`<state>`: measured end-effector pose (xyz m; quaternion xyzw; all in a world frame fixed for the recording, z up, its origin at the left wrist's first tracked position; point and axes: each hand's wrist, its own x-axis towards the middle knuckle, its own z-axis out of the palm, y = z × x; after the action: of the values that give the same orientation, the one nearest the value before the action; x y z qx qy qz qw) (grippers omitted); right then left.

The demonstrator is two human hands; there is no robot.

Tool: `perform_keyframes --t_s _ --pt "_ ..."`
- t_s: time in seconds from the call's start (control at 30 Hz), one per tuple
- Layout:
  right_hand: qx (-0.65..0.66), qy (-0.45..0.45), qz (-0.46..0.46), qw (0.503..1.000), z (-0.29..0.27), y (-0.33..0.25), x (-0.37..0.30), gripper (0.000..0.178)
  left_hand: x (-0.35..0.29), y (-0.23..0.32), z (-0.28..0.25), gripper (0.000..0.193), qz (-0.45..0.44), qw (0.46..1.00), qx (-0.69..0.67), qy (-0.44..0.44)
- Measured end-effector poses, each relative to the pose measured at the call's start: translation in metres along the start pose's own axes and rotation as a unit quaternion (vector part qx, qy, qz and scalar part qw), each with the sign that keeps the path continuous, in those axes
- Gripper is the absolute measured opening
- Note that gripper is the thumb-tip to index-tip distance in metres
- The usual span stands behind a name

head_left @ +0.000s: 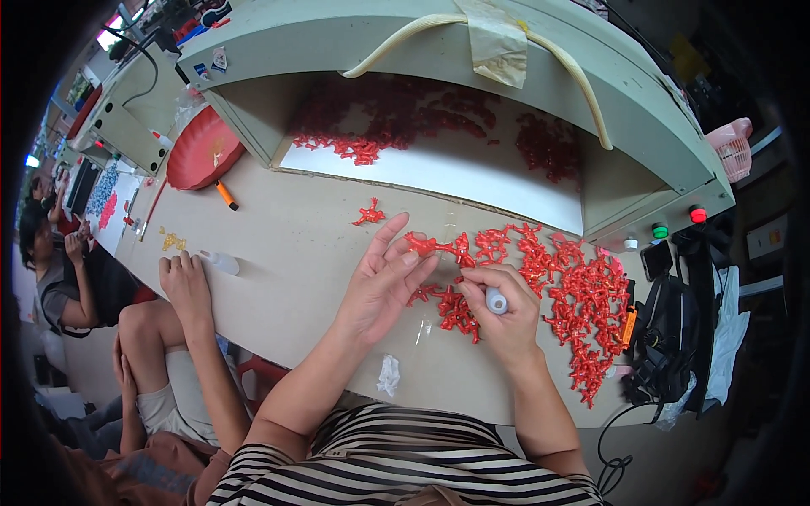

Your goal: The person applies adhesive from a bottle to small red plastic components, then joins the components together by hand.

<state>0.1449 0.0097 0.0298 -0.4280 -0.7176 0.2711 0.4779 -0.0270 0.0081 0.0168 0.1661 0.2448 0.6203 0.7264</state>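
Note:
Between the thumb and fingers of my left hand (377, 282) is a small shiny red plastic figurine (422, 244). My right hand (509, 316) is closed around a small pale squeeze bottle (496, 301), its round end showing and its tip hidden by the fingers. The bottle is close to the right of the figurine. More red figurines (458, 315) lie on the table beneath and beside my hands, and a large spread of them (586, 308) covers the right side. One lone figurine (369, 212) lies beyond my left hand.
A bench hood (354, 52) stands behind, with red figurines on its white floor (472, 179). A co-worker's hand (186, 287) rests left, by another bottle (224, 263) and yellow bits (174, 241). Red bowl (198, 152), crumpled tissue (388, 375) and black bag (662, 346) are around.

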Motion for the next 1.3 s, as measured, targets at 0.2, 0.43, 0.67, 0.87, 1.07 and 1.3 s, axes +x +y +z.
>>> perform_keyframes --t_s 0.2,0.43,0.67,0.87,1.07,1.3 --pt "-0.001 -0.003 0.002 1.0 0.001 0.0 0.0 0.02 0.0 0.001 0.0 0.05 -0.005 1.0 -0.008 0.006" --pt "-0.001 -0.004 0.001 1.0 -0.001 0.001 0.002 0.02 0.002 0.001 0.002 0.054 -0.022 0.999 -0.02 0.013" --pt "0.005 -0.003 -0.006 1.0 0.0 0.003 0.001 0.019 0.001 -0.001 -0.003 0.055 -0.023 0.999 -0.036 0.009" --pt "-0.005 -0.003 0.01 1.0 -0.002 -0.008 -0.001 0.016 0.0 -0.001 -0.002 0.054 0.005 0.999 -0.038 -0.005" --pt "-0.005 -0.012 0.031 0.999 0.003 -0.005 -0.003 0.01 -0.001 0.007 -0.002 0.044 0.075 0.991 0.108 0.001" --pt "-0.006 0.001 0.017 1.0 -0.002 -0.001 -0.003 0.009 0.005 0.004 -0.007 0.042 0.073 0.993 0.096 0.021"
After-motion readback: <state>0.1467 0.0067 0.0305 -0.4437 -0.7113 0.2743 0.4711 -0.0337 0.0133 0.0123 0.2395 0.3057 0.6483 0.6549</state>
